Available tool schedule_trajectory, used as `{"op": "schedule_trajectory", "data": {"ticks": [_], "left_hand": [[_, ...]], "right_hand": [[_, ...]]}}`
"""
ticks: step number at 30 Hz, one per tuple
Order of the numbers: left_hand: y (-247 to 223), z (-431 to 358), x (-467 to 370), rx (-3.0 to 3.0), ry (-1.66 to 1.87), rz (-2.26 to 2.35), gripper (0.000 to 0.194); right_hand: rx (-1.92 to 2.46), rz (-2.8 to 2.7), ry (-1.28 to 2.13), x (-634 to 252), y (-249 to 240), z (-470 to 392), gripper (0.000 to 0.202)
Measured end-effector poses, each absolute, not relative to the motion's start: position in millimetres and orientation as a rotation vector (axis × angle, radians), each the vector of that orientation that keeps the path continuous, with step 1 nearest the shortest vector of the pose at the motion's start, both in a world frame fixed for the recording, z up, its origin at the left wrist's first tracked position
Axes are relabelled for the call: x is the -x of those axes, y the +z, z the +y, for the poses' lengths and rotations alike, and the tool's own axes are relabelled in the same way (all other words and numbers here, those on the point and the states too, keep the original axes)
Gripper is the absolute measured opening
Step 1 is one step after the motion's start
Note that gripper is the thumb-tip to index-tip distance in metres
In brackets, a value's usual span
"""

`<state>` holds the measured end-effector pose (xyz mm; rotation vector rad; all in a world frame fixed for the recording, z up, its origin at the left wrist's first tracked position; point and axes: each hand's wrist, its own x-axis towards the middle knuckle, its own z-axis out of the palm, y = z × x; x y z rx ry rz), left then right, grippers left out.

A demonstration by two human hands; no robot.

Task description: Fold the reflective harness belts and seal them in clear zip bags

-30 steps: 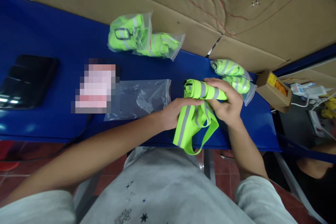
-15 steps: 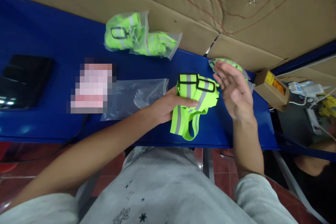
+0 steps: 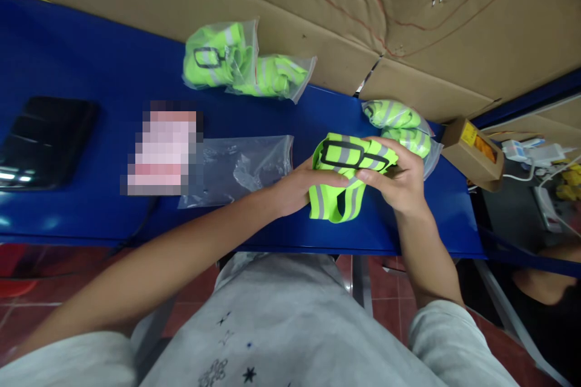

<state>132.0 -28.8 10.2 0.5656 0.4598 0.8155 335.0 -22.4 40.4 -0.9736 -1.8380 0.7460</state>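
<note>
A bundled neon-yellow reflective strap (image 3: 345, 160) with grey stripes and black buckles is held above the blue table. My left hand (image 3: 303, 186) grips its left side, thumb across the front and the other fingers hidden behind. On its right side, my right hand (image 3: 399, 172) is closed around the bundle with the thumb in front. A loop of the strap hangs down below both thumbs. Left of my left hand, a clear plastic bag (image 3: 240, 169) lies flat on the table (image 3: 281, 236).
Bagged neon straps (image 3: 222, 57) lie along the cardboard wall (image 3: 327, 72), with more bagged straps (image 3: 402, 127) behind my right hand. A cardboard box (image 3: 472, 154) stands at the right. At the left are a glossy black object (image 3: 48, 139) and a blurred-out pinkish item (image 3: 161, 148). Another person's arm (image 3: 544, 272) shows far right.
My right hand, open and apart from the strap before, has moved left and closed on it. The bundle has tilted and shifted slightly right, with my left hand still holding it.
</note>
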Motion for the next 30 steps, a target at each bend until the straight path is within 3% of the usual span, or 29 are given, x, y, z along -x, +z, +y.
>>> {"op": "schedule_trajectory", "data": {"ticks": [3, 7, 16, 22, 26, 30], "left_hand": [[12, -30, -134, -0.482, 0.752, 0.358, 0.035], [14, -33, -135, -0.443, 0.756, 0.261, 0.034], [22, -32, -129, -0.452, 0.825, 0.249, 0.059], [9, -27, -132, -0.459, 0.838, 0.341, 0.036], [7, -28, -135, -0.522, 0.836, 0.411, 0.051], [7, -33, -138, -0.644, 0.956, 0.517, 0.058]], "right_hand": [[0.959, -1.823, 0.685, -334, 41, -22, 0.047], [0.913, -1.894, 0.585, -334, 42, -20, 0.042], [0.796, -2.27, 0.478, -348, 51, -14, 0.028], [0.782, -2.282, 0.6, -327, 46, -24, 0.045], [0.973, -1.905, 0.436, -312, 19, -25, 0.051], [1.145, -1.708, 0.798, -306, -1, -23, 0.076]]}}
